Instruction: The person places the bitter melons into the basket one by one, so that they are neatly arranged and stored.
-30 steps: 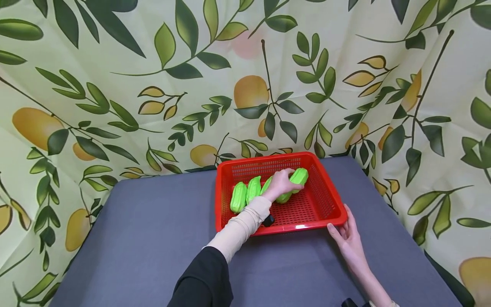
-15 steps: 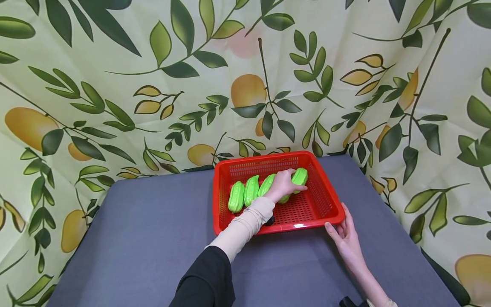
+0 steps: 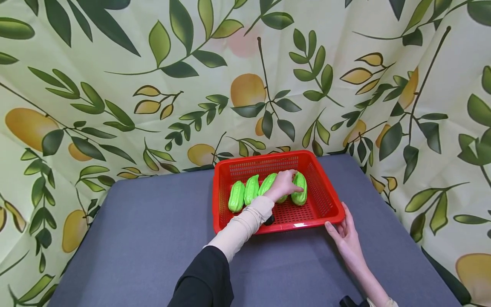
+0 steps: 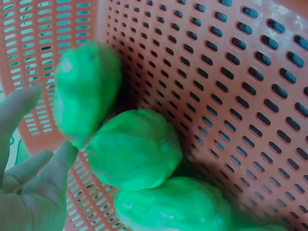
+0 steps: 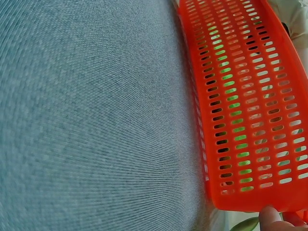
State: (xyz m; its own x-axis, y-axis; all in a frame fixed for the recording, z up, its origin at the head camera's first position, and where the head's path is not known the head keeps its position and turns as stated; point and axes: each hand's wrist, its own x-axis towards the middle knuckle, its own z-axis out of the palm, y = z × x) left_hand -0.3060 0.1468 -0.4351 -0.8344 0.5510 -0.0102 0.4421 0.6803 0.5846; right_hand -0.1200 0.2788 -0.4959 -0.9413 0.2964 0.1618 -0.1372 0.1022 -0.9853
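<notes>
Several bright green, ribbed gourds (image 3: 236,197) lie side by side in a red perforated plastic basket (image 3: 318,216). My left hand (image 3: 284,186) reaches over the row to the rightmost gourd (image 3: 299,197). In the left wrist view its fingers and thumb are spread at the near end of that gourd (image 4: 86,91), with a gap between thumb and gourd. Another gourd (image 3: 283,199) is partly hidden under the left hand. My right hand (image 3: 347,238) holds the basket's near right corner, thumb at the rim, also visible in the right wrist view.
The basket stands on a grey-blue cloth-covered table (image 3: 161,238), near its back edge. A leaf-and-fruit patterned curtain (image 3: 153,106) hangs behind and along the sides. The basket floor (image 3: 316,204) shows to the right of the row.
The rightmost gourd has turned from a slant to lying nearly in line with the others, lower in the basket. My left fingers have loosened from it. The right hand stays at the corner.
</notes>
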